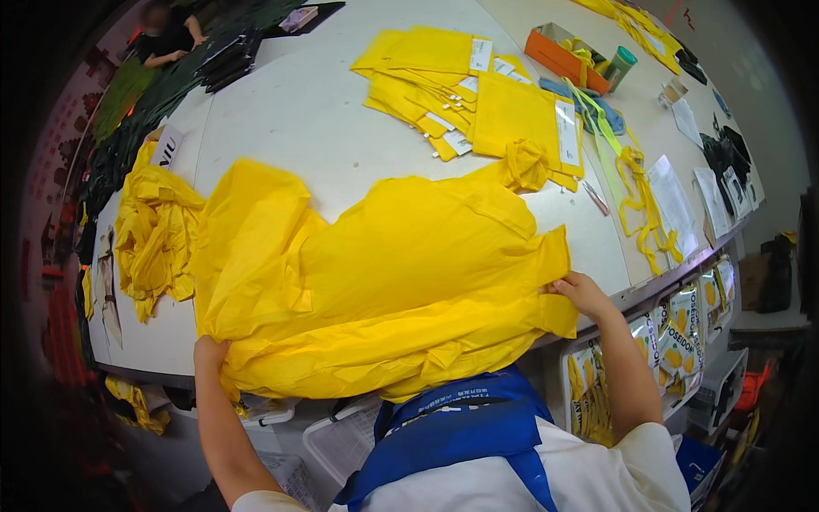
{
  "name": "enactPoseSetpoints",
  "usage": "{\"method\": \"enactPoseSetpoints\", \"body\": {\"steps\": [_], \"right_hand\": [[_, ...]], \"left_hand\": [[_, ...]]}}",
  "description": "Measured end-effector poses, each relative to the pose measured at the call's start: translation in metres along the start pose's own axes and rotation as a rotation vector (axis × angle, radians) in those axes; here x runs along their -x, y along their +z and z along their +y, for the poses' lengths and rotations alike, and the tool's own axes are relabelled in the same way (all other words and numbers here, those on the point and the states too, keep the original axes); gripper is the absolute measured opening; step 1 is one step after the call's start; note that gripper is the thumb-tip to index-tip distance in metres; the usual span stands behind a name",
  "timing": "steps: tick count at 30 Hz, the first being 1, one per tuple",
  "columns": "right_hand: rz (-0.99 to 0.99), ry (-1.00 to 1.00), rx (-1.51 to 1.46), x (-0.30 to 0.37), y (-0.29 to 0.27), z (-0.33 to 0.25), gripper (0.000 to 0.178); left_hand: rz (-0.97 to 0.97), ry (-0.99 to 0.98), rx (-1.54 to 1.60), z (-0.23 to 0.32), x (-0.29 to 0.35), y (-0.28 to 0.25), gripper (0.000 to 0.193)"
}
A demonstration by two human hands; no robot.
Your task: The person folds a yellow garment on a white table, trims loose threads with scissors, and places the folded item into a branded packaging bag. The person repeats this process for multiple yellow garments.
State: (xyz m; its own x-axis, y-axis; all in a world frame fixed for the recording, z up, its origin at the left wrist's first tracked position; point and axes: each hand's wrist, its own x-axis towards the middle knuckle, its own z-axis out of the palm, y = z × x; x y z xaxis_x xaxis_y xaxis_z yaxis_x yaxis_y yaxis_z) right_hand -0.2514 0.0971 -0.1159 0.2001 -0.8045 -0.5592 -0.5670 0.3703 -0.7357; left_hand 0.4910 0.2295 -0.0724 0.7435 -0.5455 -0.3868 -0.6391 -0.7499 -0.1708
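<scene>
The yellow garment (pixel 375 273) lies spread along the near edge of the white table (pixel 273 124), its lower folds drooping past that edge right up to the blue apron (pixel 461 427). Beyond the garment's left half, a wide stretch of white tabletop shows, giving open room on that side. Room is tighter elsewhere: crumpled yellow cloth (pixel 158 230) sits just beside the garment's left end, and overlapping yellow pouches (pixel 520 111) lie beyond its right half. A yellow bunch (pixel 526 165) meets its far right corner; whether it belongs to the garment, I cannot tell. To the right of the garment, a narrower strip of tabletop carries a pair of snips (pixel 595 198), and past those are loose yellow strips (pixel 636 200). Below and right of the garment, under the table's edge, are packets (pixel 682 341) in baskets.

The left hand (pixel 211 352) is at the garment's near left corner, fingers closed around the cloth, though most of them are hidden. The right hand (pixel 584 293) pinches the garment's right edge between thumb and fingers. The garment's main body stretches between the two hands, wrinkled and lying in loose folds.
</scene>
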Motion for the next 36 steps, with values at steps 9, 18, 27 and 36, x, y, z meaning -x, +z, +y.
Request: {"method": "enactPoseSetpoints", "body": {"steps": [9,18,27,36], "right_hand": [[-0.216,0.101,-0.182,-0.019,0.023,-0.025,0.057],[0.140,0.306,-0.540,-0.025,0.042,-0.013,0.052],[0.156,-0.078,-0.525,-0.039,0.071,0.016,0.056],[0.154,-0.064,-0.218,-0.039,0.064,0.018,0.044]], "left_hand": [[-0.188,0.892,0.751,0.200,0.147,0.002,0.030],[-0.187,1.039,0.416,0.325,0.206,0.109,0.021],[-0.313,0.910,0.361,0.338,0.194,0.128,0.021],[-0.413,0.972,0.047,0.359,0.178,0.120,0.024]]}}
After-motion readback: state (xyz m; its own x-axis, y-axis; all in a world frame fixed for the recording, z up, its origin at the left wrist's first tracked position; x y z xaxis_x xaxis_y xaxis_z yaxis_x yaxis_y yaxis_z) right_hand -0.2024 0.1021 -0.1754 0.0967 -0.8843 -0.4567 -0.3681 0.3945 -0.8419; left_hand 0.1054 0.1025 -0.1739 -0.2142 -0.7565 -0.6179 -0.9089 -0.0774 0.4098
